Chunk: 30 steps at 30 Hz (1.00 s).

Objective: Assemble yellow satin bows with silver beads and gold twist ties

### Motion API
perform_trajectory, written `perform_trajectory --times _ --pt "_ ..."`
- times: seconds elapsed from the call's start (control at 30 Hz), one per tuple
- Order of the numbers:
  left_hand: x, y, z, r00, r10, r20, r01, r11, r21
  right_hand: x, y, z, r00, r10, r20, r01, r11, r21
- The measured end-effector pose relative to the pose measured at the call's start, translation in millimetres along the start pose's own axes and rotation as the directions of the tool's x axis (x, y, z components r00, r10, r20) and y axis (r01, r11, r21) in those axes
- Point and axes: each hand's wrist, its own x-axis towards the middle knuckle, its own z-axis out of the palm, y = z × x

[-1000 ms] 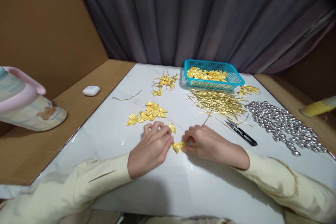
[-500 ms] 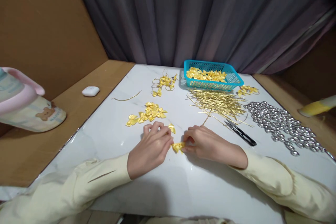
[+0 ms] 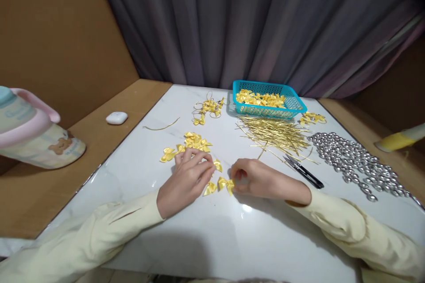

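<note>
A small yellow satin ribbon bow (image 3: 226, 185) lies near the front middle of the white table. My right hand (image 3: 260, 180) is closed, its thumb and fingertips at the bow's right loop. My left hand (image 3: 187, 176) hovers low to the left, fingers bent, thumb and forefinger pressed together; whatever is between them is hidden. Just below its fingertips rests another yellow bow (image 3: 210, 189), and a third bow (image 3: 218, 166) sits right beside them. Behind the left hand spreads a loose pile of yellow bows (image 3: 195, 140), partly covered by it.
Farther back stand a blue basket (image 3: 269, 110) of bows and a heap of gold wire ties (image 3: 275, 132). Black thread snips (image 3: 307, 174) lie right of my right hand, before many silver beads (image 3: 358, 159). Finished-looking looped bows (image 3: 212, 106) sit at the back; a bottle (image 3: 43, 137) stands left.
My left hand has let go of the middle bow's left end and shifted slightly left, uncovering another bow beneath. My right hand has stayed at the middle bow.
</note>
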Motion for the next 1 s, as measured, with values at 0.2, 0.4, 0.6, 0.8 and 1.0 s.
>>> perform_trajectory --times 0.2,0.4,0.6,0.8,1.0 --pt "0 -1 6.6 0.998 0.019 0.062 -0.016 0.999 -0.048 1 4 4 0.997 -0.060 -0.047 0.060 0.998 -0.001" --pt "1 -3 7.4 0.997 0.050 0.053 -0.047 0.998 -0.048 3 6 10 0.992 -0.079 -0.098 0.077 0.997 -0.023" --pt "13 -18 -12.3 0.972 -0.130 -0.195 0.121 0.991 -0.059 34 8 -21 0.968 -0.115 -0.225 0.090 0.989 -0.118" --pt "18 -45 -21.6 0.920 -0.307 -0.243 0.283 0.950 -0.130 85 3 -45 0.953 -0.242 -0.182 0.216 0.965 -0.151" --pt "12 -52 -6.4 0.955 -0.221 -0.197 0.220 0.975 -0.027 117 -14 -13 0.930 -0.354 -0.096 0.339 0.930 -0.144"
